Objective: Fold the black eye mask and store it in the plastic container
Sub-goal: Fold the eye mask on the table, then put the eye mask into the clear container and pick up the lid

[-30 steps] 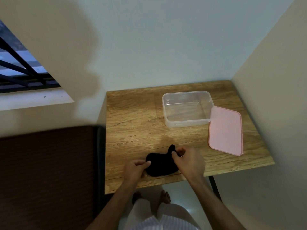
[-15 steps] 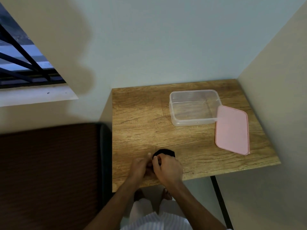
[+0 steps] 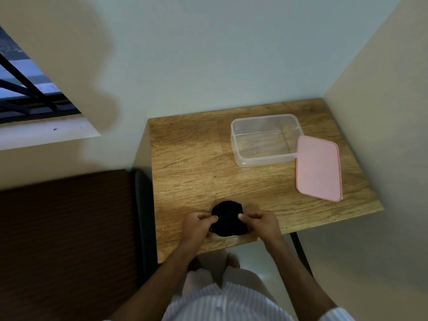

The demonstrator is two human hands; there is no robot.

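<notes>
The black eye mask (image 3: 228, 217) lies folded into a compact shape near the front edge of the wooden table (image 3: 192, 163). My left hand (image 3: 196, 227) pinches its left side and my right hand (image 3: 260, 224) pinches its right side. The clear plastic container (image 3: 265, 140) stands open and empty at the back right of the table, well away from both hands. Its pink lid (image 3: 318, 167) lies flat on the table just right of it.
A dark brown padded surface (image 3: 64, 239) sits left of the table, with a black frame edge (image 3: 142, 216) between them. Walls close the table at the back and right. A barred window (image 3: 25, 89) is at the upper left.
The mask went from spread out to folded over on itself. My hands came together over it, then parted, and now hold its two sides.
</notes>
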